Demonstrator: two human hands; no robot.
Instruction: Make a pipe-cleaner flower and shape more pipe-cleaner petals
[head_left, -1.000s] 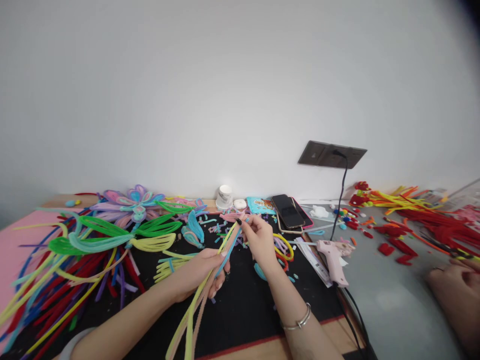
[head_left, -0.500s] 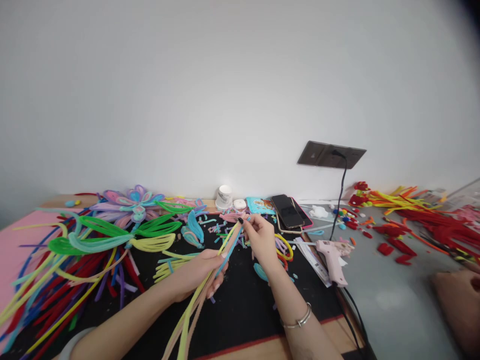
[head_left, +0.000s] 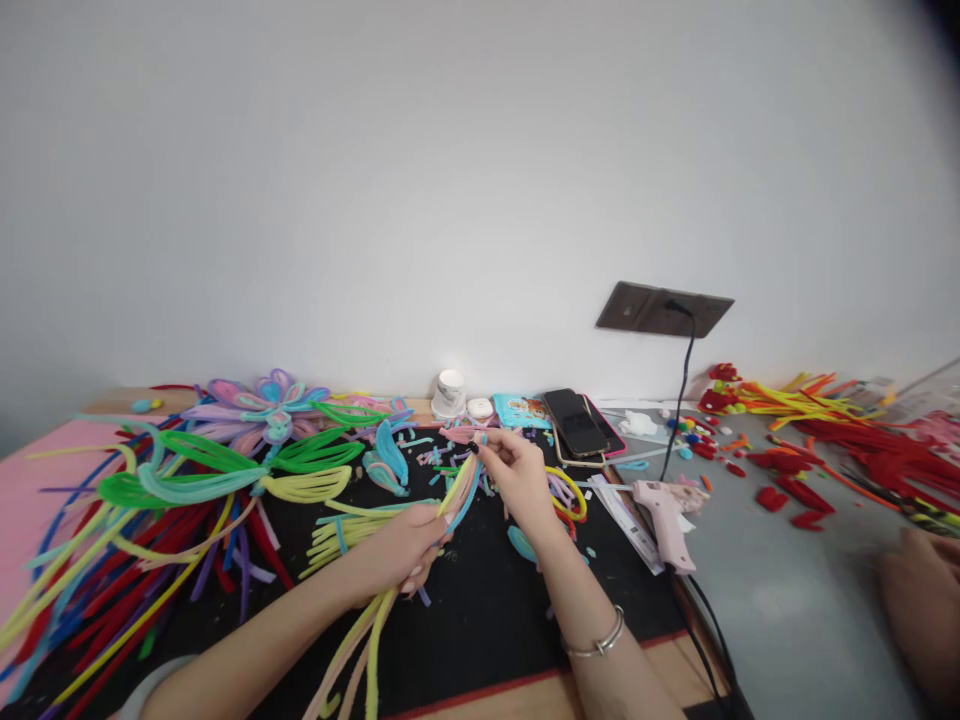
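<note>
A bundle of pipe cleaners (head_left: 377, 630), yellow, peach and blue, runs slantwise through both of my hands. My left hand (head_left: 409, 545) is wrapped round its middle, the loose lengths hanging below toward the table's front edge. Higher up, my right hand (head_left: 514, 475) pinches the bundle's upper end between thumb and fingers. A yellow pipe cleaner bunch (head_left: 337, 535) lies left of my left hand on the black mat (head_left: 495, 630). Green, aqua and yellow loops (head_left: 259, 475) tied at the centre rest farther left.
A pink glue gun (head_left: 664, 520) with a black cord lies on the right, near phones (head_left: 576, 422). A paper cup (head_left: 449, 392) stands by the wall. A pastel flower (head_left: 274, 405) and many loose pipe cleaners fill the left. Another person's hand (head_left: 926, 590) is at far right.
The upper end of the bundle has shifted slightly left with my right hand, and the strands now bow. My left hand has turned a little. The other person's hand has moved.
</note>
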